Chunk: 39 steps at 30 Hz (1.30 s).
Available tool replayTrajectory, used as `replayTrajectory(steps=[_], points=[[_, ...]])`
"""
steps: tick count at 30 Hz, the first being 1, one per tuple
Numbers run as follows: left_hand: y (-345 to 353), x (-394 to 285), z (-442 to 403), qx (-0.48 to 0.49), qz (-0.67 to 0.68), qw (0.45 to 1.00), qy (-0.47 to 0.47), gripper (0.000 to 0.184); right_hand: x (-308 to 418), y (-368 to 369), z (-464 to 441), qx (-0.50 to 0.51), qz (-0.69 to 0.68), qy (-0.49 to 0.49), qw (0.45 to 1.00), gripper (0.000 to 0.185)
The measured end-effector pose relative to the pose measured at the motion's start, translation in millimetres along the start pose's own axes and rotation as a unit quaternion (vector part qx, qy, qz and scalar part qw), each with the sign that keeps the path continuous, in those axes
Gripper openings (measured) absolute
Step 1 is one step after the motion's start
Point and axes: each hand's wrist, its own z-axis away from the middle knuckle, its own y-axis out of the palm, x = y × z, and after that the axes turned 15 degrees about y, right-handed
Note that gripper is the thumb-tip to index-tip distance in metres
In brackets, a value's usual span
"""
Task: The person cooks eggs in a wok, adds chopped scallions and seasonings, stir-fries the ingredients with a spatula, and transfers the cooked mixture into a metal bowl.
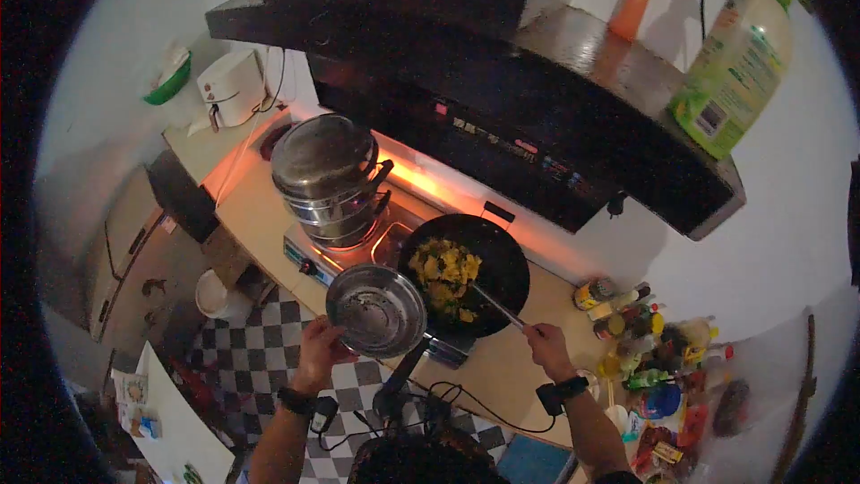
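My left hand [321,351] grips the rim of a shiny metal bowl [374,306], which is tilted beside the left edge of a black wok [503,273]. Some small bits cling to the inside of the bowl. Yellow food with green pieces [443,271] lies in the left part of the wok. My right hand [548,350] is closed around the handle of a metal spatula [502,306]. Its far end reaches into the wok at the food, and its blade is partly hidden there.
A lidded steamer pot [324,170] stands on the glowing stove left of the wok. Above hangs a dark range hood [502,116] with a green-capped bottle [739,63] on top. Several seasoning bottles [640,332] crowd the counter's right side. A black cable [511,423] loops over the front edge.
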Motion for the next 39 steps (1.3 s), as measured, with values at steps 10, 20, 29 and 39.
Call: replayTrajectory(steps=[10,20,29,39], points=[[82,62,-54,0.058,0.096,0.993,-0.025,0.022,72,-50,115,-0.172,0.142,-0.176,0.959,0.034],[92,54,-56,0.123,0.155,0.98,0.002,0.021,110,-64,157,-0.3,0.314,-0.296,0.851,0.02],[-15,39,-29,-0.008,0.099,0.994,0.045,0.025,100,-106,73,-0.159,0.243,-0.175,0.941,0.019],[-120,-39,57,-0.178,0.016,0.981,0.074,0.017,106,-39,-58,0.116,0.46,-0.087,0.876,0.037]])
